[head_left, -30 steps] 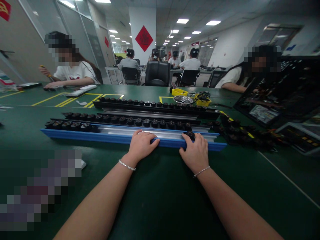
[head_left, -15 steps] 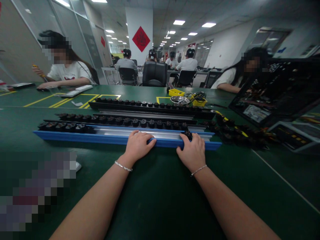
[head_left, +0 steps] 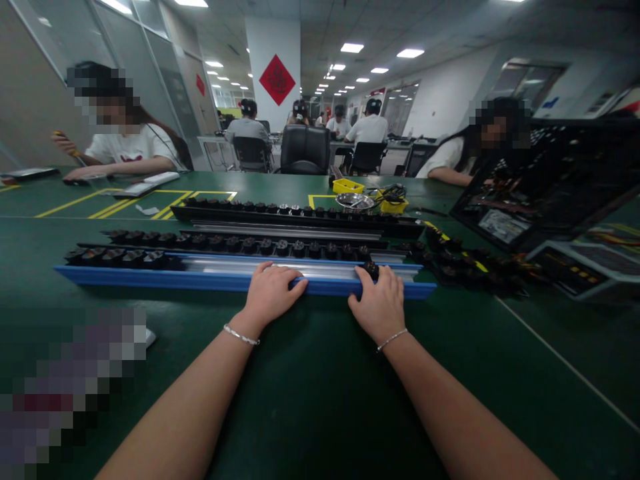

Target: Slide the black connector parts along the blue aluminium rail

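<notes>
A long blue channel with a bright metal inside lies across the table in front of me. Several black socket modules sit in a row at its left end. My left hand grips the channel's front wall near the middle, thumb on the near side and fingers over the edge. Toward the right end, my right hand is closed around a black socket module at the channel's opening. The fingers partly hide that module. Just behind lie black rails with more socket modules.
A chain of loose black modules lies to the right, beside a power-supply-like box and an open black case. Farther back are a metal dish and yellow trays. People sit at both sides.
The view has shifted slightly, so most things appear a little farther left. Both hands keep their places on the channel, and the module stays at my right fingers.
</notes>
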Available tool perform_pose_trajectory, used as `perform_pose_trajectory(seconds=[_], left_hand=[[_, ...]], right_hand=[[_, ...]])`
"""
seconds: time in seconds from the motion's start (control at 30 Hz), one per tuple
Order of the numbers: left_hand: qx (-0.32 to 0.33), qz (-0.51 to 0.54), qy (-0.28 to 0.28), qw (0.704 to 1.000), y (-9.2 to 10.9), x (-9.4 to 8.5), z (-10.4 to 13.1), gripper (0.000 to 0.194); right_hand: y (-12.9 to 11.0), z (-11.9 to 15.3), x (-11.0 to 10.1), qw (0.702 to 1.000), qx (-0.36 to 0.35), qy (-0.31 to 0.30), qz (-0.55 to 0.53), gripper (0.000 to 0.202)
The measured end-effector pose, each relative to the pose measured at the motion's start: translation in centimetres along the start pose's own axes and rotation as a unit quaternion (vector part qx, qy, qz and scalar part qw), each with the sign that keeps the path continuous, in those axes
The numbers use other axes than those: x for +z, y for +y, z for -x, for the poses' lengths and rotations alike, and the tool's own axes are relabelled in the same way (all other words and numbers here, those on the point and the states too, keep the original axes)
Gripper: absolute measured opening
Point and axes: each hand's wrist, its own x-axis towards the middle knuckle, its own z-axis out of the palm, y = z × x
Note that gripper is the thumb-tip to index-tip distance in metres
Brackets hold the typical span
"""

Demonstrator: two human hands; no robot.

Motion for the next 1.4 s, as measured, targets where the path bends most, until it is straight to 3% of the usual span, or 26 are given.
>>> perform_pose_trajectory(seconds=[1.4], left_hand=[[0.005,-0.014,0.006,1.000,-0.11,0.22,0.01,0.036]], right_hand=[[0.24,-0.24,0.16,0.999,0.035,0.010,-0.013,0.053]])
